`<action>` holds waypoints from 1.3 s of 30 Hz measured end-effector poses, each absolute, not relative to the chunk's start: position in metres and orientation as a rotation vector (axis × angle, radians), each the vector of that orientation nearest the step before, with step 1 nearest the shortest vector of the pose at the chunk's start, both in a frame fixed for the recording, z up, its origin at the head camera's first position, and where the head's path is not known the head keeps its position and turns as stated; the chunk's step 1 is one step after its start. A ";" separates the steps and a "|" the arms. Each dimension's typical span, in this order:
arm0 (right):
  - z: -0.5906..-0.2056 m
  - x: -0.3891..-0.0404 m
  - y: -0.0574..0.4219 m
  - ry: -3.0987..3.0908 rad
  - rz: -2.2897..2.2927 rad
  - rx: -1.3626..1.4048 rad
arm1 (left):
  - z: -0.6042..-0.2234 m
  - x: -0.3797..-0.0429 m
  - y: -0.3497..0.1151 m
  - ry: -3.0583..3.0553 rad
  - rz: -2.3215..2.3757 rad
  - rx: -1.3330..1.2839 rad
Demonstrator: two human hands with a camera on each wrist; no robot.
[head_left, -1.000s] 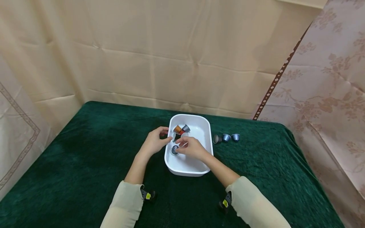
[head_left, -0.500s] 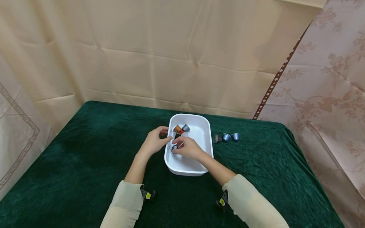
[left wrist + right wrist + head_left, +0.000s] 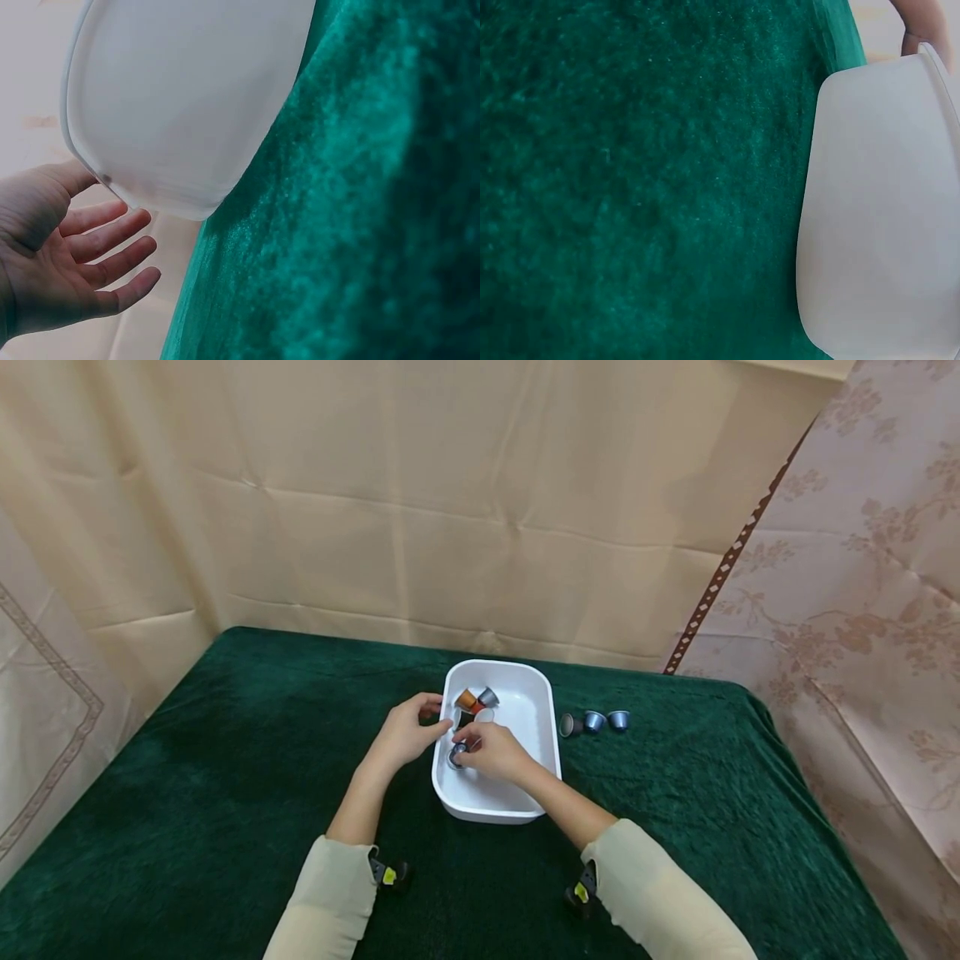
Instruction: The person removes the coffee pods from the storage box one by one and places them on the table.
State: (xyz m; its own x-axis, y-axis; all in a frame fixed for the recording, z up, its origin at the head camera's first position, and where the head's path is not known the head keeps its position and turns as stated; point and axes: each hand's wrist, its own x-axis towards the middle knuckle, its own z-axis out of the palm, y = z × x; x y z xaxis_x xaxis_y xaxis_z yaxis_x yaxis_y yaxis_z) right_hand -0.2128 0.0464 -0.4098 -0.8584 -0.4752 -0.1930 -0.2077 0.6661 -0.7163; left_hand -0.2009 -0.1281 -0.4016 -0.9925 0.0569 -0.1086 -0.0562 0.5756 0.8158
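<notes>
In the head view a white plastic tub [image 3: 498, 810] stands on the green cloth, with coffee capsules inside. My right hand [image 3: 497, 752] reaches into it, thumb and fingers pinching a dark blue coffee capsule [image 3: 455, 757] near the left wall. My left hand [image 3: 405, 735] holds the tub's left rim, thumb over the edge and fingers outside. In the left wrist view that hand [image 3: 75, 247] has its index fingertip at the rim and the other fingers loosely spread. An orange capsule [image 3: 466, 699] and a grey-blue capsule [image 3: 489, 697] lie farther back, with others partly hidden by my right hand.
Right of the tub lie a dark capsule [image 3: 570, 725] on its side and two blue capsules [image 3: 595, 722]. Green velvet cloth [image 3: 247, 777] covers the table. A beige curtain [image 3: 450, 527] hangs behind it and a floral curtain [image 3: 862, 610] at the right.
My right hand has moved slightly left and its fingers have closed on the dark blue coffee capsule. My left hand stays at the rim.
</notes>
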 end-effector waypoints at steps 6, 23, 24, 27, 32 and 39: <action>-0.407 -0.214 0.050 2.527 -1.045 -0.510 | -0.402 -0.201 -0.127 2.672 1.401 -0.002; -0.397 -0.211 0.065 2.513 -1.197 -0.408 | -0.400 -0.201 -0.127 2.679 1.392 -0.009; -0.396 -0.211 0.066 2.515 -1.201 -0.402 | -0.400 -0.201 -0.127 2.679 1.392 -0.010; -0.392 -0.210 0.067 2.529 -1.216 -0.393 | -0.400 -0.200 -0.126 2.681 1.390 -0.013; -0.390 -0.209 0.069 2.545 -1.288 -0.346 | -0.400 -0.200 -0.126 2.682 1.391 -0.014; -0.389 -0.212 0.073 2.535 -1.356 -0.328 | -0.400 -0.200 -0.127 2.672 1.389 -0.022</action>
State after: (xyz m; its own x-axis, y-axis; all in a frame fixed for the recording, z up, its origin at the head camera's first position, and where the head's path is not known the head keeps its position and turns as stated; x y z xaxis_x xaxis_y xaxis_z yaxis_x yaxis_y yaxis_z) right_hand -0.2117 0.0727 -0.3895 -0.9441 -0.3107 -0.1103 -0.0807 0.5422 -0.8364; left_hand -0.2002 -0.1269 -0.4003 -0.9915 0.0466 -0.1217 -0.0729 0.5760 0.8142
